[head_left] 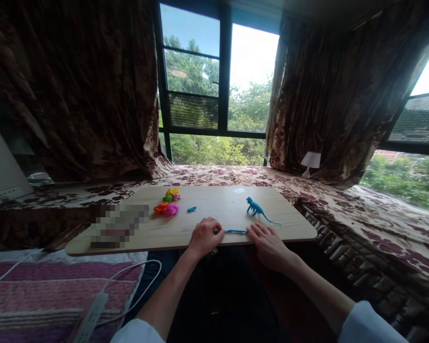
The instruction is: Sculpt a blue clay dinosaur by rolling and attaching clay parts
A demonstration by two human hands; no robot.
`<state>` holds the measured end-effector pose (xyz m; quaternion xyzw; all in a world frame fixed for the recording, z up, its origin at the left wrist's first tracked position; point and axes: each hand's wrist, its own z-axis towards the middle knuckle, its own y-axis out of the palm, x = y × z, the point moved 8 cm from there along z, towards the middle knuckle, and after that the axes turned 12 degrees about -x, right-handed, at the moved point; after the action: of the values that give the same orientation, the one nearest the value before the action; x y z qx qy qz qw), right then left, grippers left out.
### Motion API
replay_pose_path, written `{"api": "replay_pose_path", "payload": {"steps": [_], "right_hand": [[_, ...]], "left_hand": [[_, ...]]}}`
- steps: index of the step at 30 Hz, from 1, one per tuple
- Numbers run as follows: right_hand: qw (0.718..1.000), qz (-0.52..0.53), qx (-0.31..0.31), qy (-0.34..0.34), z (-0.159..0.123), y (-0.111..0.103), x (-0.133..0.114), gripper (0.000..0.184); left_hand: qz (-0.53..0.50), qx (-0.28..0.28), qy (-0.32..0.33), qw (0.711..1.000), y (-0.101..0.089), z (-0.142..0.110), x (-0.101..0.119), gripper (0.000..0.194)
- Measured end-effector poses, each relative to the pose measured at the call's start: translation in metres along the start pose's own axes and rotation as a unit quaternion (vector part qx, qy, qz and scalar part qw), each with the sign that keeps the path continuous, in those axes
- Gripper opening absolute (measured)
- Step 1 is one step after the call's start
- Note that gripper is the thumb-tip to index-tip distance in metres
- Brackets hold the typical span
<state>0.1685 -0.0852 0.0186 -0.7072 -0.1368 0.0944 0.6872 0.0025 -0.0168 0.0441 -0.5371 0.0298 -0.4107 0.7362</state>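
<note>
A thin blue strand of modelling clay (236, 231) lies along the near edge of the wooden table, between my two hands. My left hand (206, 236) has its fingers curled and pinched over the strand's left end. At the right end rests my right hand (268, 242), its fingers stretched out flat on the clay. A blue clay animal figure (255, 207) with legs and a long thin tail stands just beyond my right hand. A small blue clay piece (191, 209) lies past my left hand.
Lumps of yellow (172, 191), orange (160, 208) and magenta clay (172, 209) sit at the table's (214, 197) left. A pixelated patch (119, 226) hides something further left. A power strip (89, 317) with a white cable lies below; a small lamp (310, 162) stands on the sill.
</note>
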Motion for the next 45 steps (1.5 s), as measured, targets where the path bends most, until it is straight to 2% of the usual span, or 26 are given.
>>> {"api": "replay_pose_path", "payload": {"steps": [9, 16, 23, 32, 39, 45], "right_hand": [[1.000, -0.022, -0.005, 0.008, 0.014, 0.002, -0.001, 0.067], [1.000, -0.028, -0.012, -0.005, -0.005, 0.006, -0.006, 0.071], [0.999, -0.021, -0.028, -0.010, 0.020, -0.002, -0.003, 0.083], [0.999, -0.020, -0.025, -0.018, 0.013, 0.007, -0.021, 0.079], [0.999, -0.018, -0.042, -0.004, 0.036, 0.006, -0.014, 0.081], [0.998, -0.026, -0.040, -0.032, 0.014, 0.007, -0.026, 0.081]], "left_hand": [[0.003, 0.002, 0.000, 1.000, 0.001, 0.001, 0.000, 0.008], [0.000, -0.001, 0.002, 1.000, 0.002, 0.001, 0.000, 0.009], [0.006, 0.001, 0.003, 1.000, 0.000, 0.001, 0.001, 0.010], [-0.002, -0.011, 0.000, 1.000, 0.002, 0.001, 0.001, 0.010], [0.002, -0.016, 0.008, 1.000, 0.002, 0.001, 0.004, 0.014], [-0.001, -0.015, 0.004, 1.000, 0.003, 0.000, 0.002, 0.015]]}}
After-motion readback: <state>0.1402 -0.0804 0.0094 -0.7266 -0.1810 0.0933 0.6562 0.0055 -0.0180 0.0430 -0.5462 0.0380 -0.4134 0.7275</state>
